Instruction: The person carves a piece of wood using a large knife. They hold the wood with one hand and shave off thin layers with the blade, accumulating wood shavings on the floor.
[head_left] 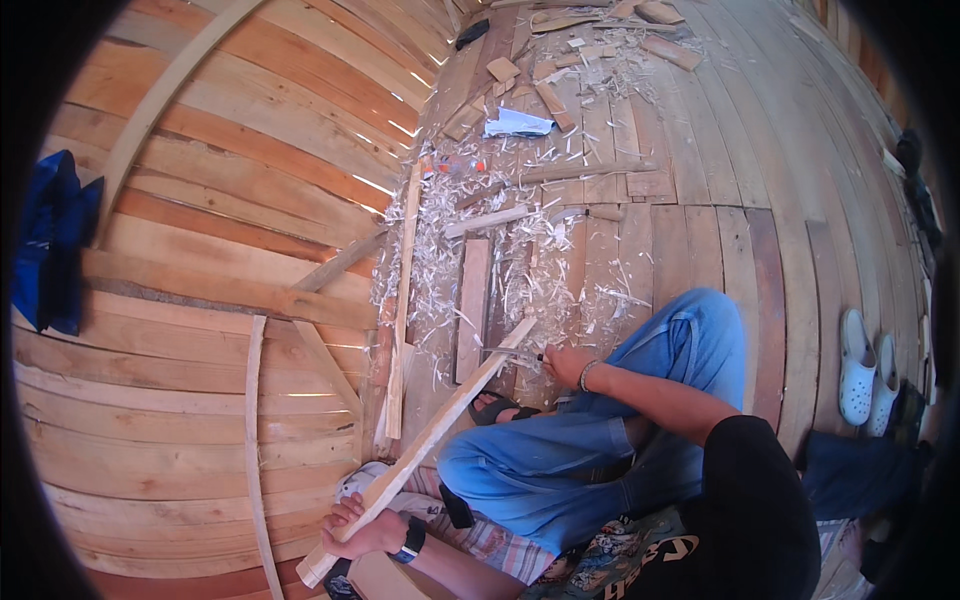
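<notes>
A long pale wooden stick (425, 443) slants across my lap from the lower left toward the floor ahead. Its near end is gripped by my left hand (362, 530), fingers wrapped around the wood. Farther along, my right hand (567, 366) is closed on the dark handle of a knife (517, 353). The thin blade lies across the stick near its far end; whether it bites into the wood is too small to tell. My sandalled foot (492, 406) rests on the floor just below that end.
Curly wood shavings (440, 262) litter the plank floor around a reddish board (473, 305) and a long strip (406, 300). A blue-white sheet (516, 123) and offcuts (503, 69) lie farther away. Light clogs (857, 372) stand at right. A plank wall (200, 380) rises at left.
</notes>
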